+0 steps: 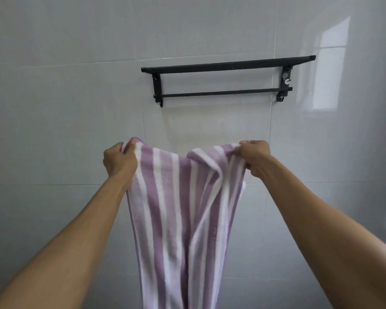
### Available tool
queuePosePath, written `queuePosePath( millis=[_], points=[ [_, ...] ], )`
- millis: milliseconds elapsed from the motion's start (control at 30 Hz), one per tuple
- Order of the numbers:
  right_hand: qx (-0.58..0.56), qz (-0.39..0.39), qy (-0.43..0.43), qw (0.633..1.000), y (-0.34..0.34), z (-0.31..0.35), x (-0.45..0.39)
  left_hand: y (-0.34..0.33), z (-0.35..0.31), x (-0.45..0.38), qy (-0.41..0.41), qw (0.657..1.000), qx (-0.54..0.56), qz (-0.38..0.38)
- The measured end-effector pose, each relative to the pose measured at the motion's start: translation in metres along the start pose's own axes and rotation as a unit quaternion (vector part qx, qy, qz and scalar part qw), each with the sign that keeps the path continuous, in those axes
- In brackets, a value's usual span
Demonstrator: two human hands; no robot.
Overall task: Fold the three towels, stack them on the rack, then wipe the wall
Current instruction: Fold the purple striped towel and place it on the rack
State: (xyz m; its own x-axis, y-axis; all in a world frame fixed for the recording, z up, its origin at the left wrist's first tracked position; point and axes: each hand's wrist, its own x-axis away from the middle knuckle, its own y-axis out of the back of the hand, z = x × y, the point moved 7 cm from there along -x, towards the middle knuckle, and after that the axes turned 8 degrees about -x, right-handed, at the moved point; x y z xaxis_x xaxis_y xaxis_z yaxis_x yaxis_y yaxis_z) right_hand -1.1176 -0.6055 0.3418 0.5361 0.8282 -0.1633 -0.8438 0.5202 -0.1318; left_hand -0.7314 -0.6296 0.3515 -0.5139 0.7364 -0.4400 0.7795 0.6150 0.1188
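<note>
The left hand (120, 161) and right hand (253, 157) each pinch an upper corner of the striped towel (183, 219), held apart at equal height. Its long axis hangs straight down between the arms. The black rack (227, 65) sits bare above, nearer the right hand, on the tiled wall (54, 85).

No readable text anywhere here. The striped towel (183, 208) carries no label or brand that shows, and the black rack (227, 66) and the tiled wall (65, 97) bear no lettering, numbers or signs.
</note>
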Motion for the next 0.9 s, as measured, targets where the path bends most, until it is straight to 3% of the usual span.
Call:
queuePosePath(
  millis=[100,167,267,333,400,533,567,633,667,700,733,800,867,900],
  points=[
    [-0.01,-0.117,0.029,0.993,0.038,0.017,-0.005,0.034,0.012,-0.018,0.011,0.993,-0.04,-0.114],
    [0.054,-0.174,0.028,0.983,0.063,0.017,-0.006,0.044,0.018,-0.023,0.013,0.989,-0.066,-0.134],
    [0.128,-0.111,-0.063,0.984,0.053,-0.013,0.002,0.021,0.011,-0.008,-0.017,0.993,-0.097,-0.071],
    [0.082,-0.03,-0.107,0.99,0.027,-0.033,0.012,-0.003,0.01,0.005,-0.034,0.994,-0.1,-0.029],
    [0.027,-0.004,-0.039,0.999,0.009,-0.024,0.011,-0.013,0.011,0.01,-0.029,0.993,-0.108,-0.025],
    [-0.026,-0.037,0.143,0.989,0.01,0.03,0.015,-0.008,0.013,0.003,-0.019,0.993,-0.113,-0.037],
    [0.039,-0.011,0.173,0.984,0.009,0.037,0.016,-0.014,0.012,0.003,-0.033,0.992,-0.122,-0.001],
    [0.305,0.112,0.12,0.938,-0.01,0.019,0.023,-0.041,0.013,0.015,-0.057,0.976,-0.168,0.129],
    [0.387,0.149,0.066,0.907,-0.013,-0.001,0.022,-0.049,0.014,0.021,-0.058,0.966,-0.193,0.164],
    [0.409,0.143,0.045,0.9,-0.008,-0.009,0.021,-0.046,0.014,0.023,-0.051,0.966,-0.204,0.152],
    [0.352,0.108,0.04,0.929,0.0,-0.005,0.022,-0.034,0.013,0.019,-0.03,0.974,-0.202,0.1],
    [0.176,-0.072,0.058,0.98,0.039,0.016,0.011,0.01,0.014,0.005,0.039,0.981,-0.176,-0.067],
    [0.082,-0.213,0.108,0.968,0.075,0.04,0.014,0.047,0.018,-0.005,0.079,0.969,-0.169,-0.16],
    [0.094,-0.221,0.117,0.964,0.079,0.042,0.013,0.048,0.019,-0.008,0.074,0.97,-0.176,-0.147]
  ],
)
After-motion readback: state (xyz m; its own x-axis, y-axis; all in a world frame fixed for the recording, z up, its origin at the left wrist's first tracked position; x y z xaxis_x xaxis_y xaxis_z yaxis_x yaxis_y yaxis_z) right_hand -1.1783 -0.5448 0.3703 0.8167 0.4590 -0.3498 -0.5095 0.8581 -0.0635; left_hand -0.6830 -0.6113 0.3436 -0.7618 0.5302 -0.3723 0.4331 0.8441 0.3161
